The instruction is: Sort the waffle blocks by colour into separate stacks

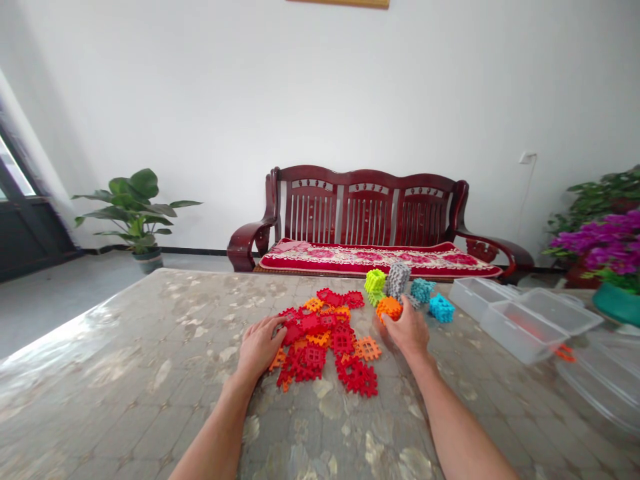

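Note:
A pile of red interlocking plastic tiles (310, 363) lies spread on the table, with orange tiles (369, 349) mixed in. My left hand (261, 341) rests at the pile's left side, fingers stretched out against the tiles. My right hand (409, 328) has thumb and fingers closed around a stack of orange tiles (389, 308), right of the pile. Just beyond it stand a yellow-green stack (375, 283) and a tall grey stack (399, 279). A teal stack (423, 289) and a bright blue stack (442, 307) sit farther right.
Open clear plastic boxes (520, 327) stand on the right, with something reddish inside one. Near them lie an orange piece (565, 353) and clear lids (607, 380). Purple flowers (600, 240) in a teal pot are at the right edge. Behind the table is a wooden bench (367, 210).

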Action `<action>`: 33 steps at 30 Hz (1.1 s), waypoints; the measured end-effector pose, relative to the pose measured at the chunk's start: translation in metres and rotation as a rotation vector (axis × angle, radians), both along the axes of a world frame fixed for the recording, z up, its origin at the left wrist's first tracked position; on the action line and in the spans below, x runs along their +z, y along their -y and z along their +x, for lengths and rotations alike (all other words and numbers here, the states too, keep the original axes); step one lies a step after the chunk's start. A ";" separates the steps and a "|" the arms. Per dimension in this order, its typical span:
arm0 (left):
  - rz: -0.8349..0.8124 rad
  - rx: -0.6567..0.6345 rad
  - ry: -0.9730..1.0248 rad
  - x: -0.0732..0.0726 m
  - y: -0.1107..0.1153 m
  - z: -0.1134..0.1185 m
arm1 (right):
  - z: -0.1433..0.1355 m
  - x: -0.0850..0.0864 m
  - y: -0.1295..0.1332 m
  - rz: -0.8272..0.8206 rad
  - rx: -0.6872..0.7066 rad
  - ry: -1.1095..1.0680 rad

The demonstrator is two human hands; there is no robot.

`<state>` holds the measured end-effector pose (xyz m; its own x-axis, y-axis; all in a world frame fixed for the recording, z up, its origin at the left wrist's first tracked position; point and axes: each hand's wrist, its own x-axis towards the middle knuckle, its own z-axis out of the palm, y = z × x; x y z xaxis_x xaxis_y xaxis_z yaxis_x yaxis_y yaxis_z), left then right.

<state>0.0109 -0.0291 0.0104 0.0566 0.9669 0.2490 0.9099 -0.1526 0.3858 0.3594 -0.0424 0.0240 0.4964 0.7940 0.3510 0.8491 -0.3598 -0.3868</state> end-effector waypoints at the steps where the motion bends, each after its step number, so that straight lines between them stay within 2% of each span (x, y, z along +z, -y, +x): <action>1: -0.001 -0.003 0.000 0.000 0.000 0.000 | 0.000 0.000 0.000 -0.011 -0.001 -0.008; 5: -0.003 -0.010 -0.005 0.000 0.000 0.000 | -0.001 0.000 0.002 0.006 0.018 0.005; 9: 0.002 -0.002 0.002 -0.002 -0.001 -0.001 | -0.003 0.005 0.003 0.202 0.036 0.051; 11: -0.001 -0.003 0.015 -0.004 -0.003 -0.001 | -0.009 0.007 0.001 0.293 0.105 0.046; 13: -0.006 -0.014 0.029 -0.006 -0.004 -0.002 | -0.021 0.009 -0.005 0.301 0.246 0.007; 16: -0.007 -0.024 0.040 -0.008 -0.005 -0.002 | -0.052 0.011 -0.018 0.185 0.466 -0.089; 19: -0.008 -0.027 0.042 -0.007 -0.004 -0.002 | -0.090 0.013 -0.036 0.046 0.591 -0.088; 22: -0.011 -0.020 0.053 -0.006 -0.002 0.000 | -0.123 0.017 -0.056 -0.099 0.638 0.035; 25: -0.006 -0.002 0.057 -0.004 0.001 0.001 | -0.143 0.021 -0.073 -0.207 0.665 0.118; 33: 0.002 0.002 0.071 -0.004 0.003 0.002 | -0.164 0.026 -0.088 -0.324 0.630 0.218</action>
<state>0.0128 -0.0324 0.0060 0.0370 0.9663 0.2546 0.8805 -0.1520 0.4489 0.1958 0.0455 0.0501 -0.1413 0.9860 0.0889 0.9779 0.1530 -0.1427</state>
